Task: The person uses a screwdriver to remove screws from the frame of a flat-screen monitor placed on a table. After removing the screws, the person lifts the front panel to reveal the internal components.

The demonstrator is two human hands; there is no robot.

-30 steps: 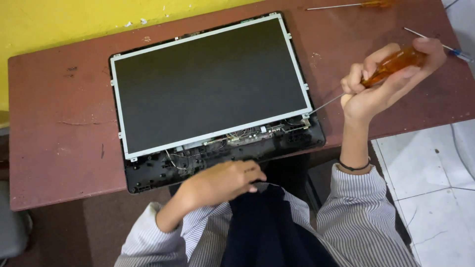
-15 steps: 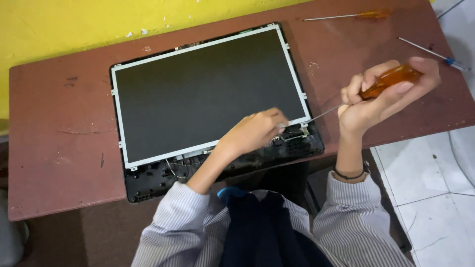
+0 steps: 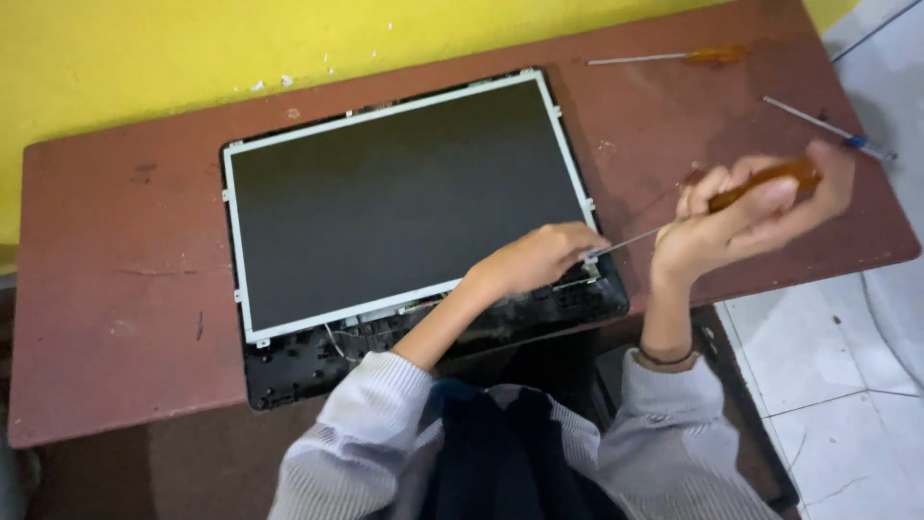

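Bench (image 3: 106, 318): a worn reddish-brown top is standing against a yellow wall (image 3: 144, 48), seen from above.
Laptop (image 3: 308, 371): its opened black shell is lying flat on the bench, nearer the left than the right.
Screen (image 3: 395, 202): a dark panel in a silver frame is resting on the shell, filling most of it.
Left hand (image 3: 539, 258): it is reaching over the screen's lower right corner, its grip curled, fingertips pressing at the corner; whether they are pinching anything cannot be told.
Screwdriver (image 3: 760, 183): its amber handle is sitting in the right hand, and its thin shaft is slanting down to the left, the tip meeting the left fingertips at the corner.
Right hand (image 3: 751, 212): it is hovering above the bench's right part, its grip clenched round the handle.
Spare screwdrivers: an amber one (image 3: 664, 58) is lying near the far edge, and a blue one (image 3: 833, 130) is lying at the right edge.
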